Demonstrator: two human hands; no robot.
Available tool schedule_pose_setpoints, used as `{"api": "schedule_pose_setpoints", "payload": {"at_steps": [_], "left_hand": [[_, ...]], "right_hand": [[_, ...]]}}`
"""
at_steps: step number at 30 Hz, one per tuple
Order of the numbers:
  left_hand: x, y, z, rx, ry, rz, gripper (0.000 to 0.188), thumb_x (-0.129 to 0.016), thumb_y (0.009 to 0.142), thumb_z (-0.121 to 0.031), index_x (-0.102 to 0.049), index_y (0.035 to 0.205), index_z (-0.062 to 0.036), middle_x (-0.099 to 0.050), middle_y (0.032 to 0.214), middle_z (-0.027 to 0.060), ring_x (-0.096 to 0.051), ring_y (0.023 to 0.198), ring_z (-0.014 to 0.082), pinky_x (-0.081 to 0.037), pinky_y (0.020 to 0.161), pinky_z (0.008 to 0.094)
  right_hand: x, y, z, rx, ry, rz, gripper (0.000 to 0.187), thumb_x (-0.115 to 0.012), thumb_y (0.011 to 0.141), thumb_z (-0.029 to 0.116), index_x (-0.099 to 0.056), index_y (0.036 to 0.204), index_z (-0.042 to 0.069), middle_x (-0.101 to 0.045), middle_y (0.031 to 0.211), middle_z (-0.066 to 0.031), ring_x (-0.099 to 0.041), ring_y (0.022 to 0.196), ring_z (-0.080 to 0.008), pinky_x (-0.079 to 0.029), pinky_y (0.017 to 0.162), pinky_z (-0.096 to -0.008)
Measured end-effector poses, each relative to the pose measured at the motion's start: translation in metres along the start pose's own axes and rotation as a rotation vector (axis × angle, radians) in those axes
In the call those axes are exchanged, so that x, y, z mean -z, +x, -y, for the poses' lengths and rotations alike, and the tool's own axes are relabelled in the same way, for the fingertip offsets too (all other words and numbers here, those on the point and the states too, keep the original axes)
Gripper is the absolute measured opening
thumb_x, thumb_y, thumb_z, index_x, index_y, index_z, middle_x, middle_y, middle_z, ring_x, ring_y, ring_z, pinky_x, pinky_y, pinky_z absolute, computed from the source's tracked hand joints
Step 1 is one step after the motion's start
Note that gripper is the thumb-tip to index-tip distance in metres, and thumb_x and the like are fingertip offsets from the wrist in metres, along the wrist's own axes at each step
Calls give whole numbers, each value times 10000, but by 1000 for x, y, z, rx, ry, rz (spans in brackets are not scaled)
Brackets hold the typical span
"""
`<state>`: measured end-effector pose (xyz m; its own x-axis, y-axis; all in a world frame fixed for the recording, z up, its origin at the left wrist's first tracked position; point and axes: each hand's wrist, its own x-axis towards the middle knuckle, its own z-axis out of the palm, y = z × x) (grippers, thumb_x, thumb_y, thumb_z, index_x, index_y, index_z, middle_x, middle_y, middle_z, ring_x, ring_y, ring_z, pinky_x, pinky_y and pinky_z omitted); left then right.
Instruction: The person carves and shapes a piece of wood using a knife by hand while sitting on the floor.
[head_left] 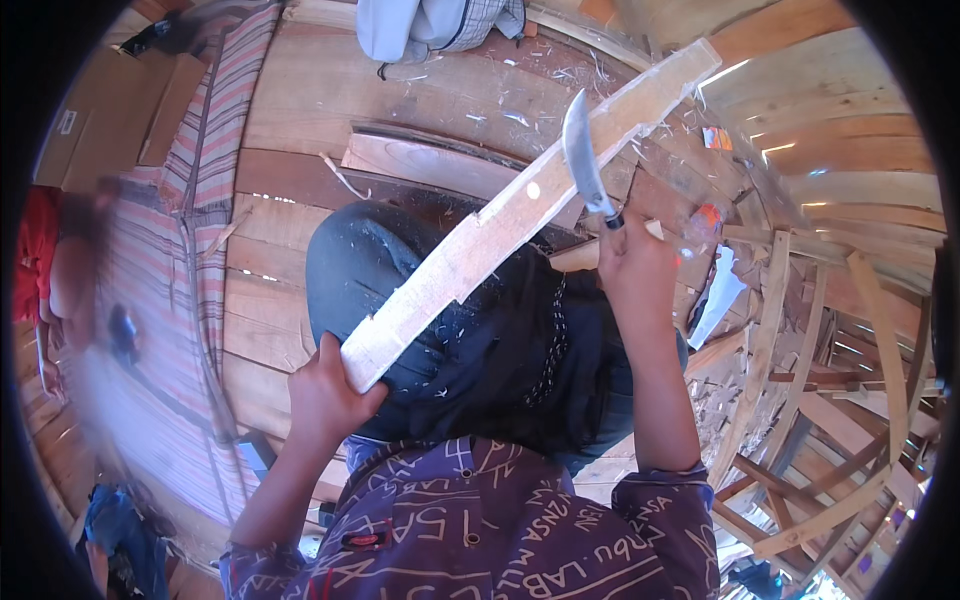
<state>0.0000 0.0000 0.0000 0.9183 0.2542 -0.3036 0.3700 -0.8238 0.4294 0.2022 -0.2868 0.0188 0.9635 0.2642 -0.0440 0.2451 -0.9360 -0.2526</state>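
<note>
As my left hand (328,396) grips the board (480,252) and my right hand (638,265) the knife (578,148), slipping could cut my knee (345,250).

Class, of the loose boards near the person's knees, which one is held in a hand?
The long pale board with notched edges, gripped at its near end by the left hand. The pinkish plank lies on the floor, unheld.

Dark purple pale-lettered shirt (440,560); round fasteners (470,538); short sleeves (665,505); dark trousers (345,260); black-and-white cord (558,345); left hand (330,395), right hand (638,272) bare.
</note>
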Motion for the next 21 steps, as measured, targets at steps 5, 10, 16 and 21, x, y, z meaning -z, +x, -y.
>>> {"api": "schedule_pose_setpoints", "payload": {"at_steps": [5,10,16,21], "left_hand": [[3,-8,-1,15,-16,35,529,-761,594,-293,-457,901,12,-600,695,230,-631,627,420,-519,585,474],[-2,-4,0,19,-22,-2,517,-752,600,-290,-460,904,10,-598,682,232,-630,627,423,-518,582,476],[-1,-7,-2,4,7,-7,517,-744,603,-289,-462,914,13,-604,685,237,-631,630,430,-517,581,479],[0,-10,-4,35,8,2,564,-701,599,-264,-480,993,75,-588,655,251,-621,633,447,-507,591,483]], "right_hand": [[-17,-40,23,279,107,-21,182,-684,815,164,-563,910,67,-620,629,-143,-648,603,-350,-506,533,-457],[-4,3,6,10,74,-126,199,-678,827,157,-517,899,64,-625,676,-141,-650,631,-359,-512,542,-464],[-19,-43,28,284,99,-2,190,-661,846,202,-509,865,88,-608,635,-126,-642,594,-345,-510,526,-455],[-6,-7,11,24,83,-104,120,-603,861,147,-532,876,51,-626,648,-167,-644,626,-382,-505,558,-492]]}}
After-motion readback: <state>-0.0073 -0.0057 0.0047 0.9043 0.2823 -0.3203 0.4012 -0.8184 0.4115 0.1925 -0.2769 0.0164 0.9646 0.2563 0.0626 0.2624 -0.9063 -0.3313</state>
